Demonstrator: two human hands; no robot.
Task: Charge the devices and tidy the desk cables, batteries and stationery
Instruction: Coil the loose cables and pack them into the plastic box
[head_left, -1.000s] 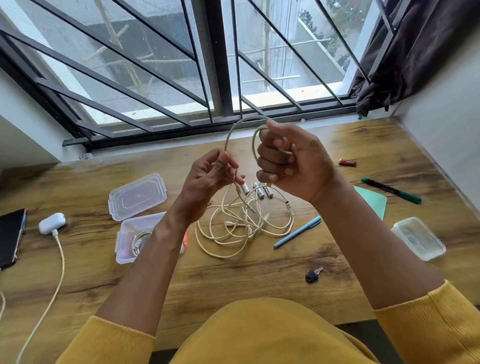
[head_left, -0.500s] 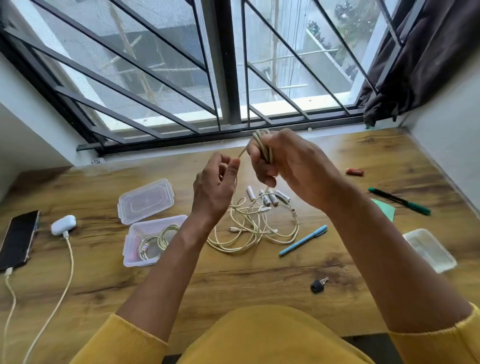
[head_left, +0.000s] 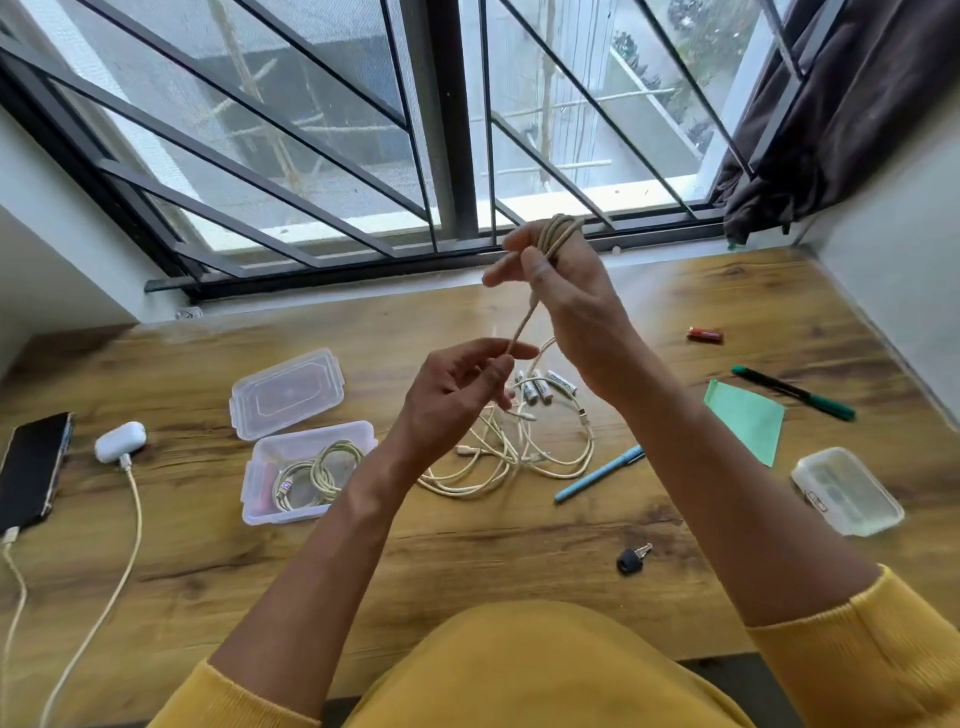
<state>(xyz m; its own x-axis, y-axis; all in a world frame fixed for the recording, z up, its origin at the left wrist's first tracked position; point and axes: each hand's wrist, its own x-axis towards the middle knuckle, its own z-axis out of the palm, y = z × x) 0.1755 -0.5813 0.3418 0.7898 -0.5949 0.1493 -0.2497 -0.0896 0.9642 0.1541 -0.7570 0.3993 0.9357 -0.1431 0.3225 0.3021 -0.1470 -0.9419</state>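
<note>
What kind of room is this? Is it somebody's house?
Probably a home desk by a window. A wooden desk stands under a barred window with a dark curtain, and a phone is charging on it beside loose cables and pens.

One head-worn camera looks forward and down, close over the desk (head_left: 467, 561) toward the window (head_left: 452, 130).

Daylight enters bright through the window (head_left: 467, 130) ahead of me; the panes glare slightly. Shadows on the desk (head_left: 467, 545) are soft. Wide-angle distortion bends the frame edges.
</note>
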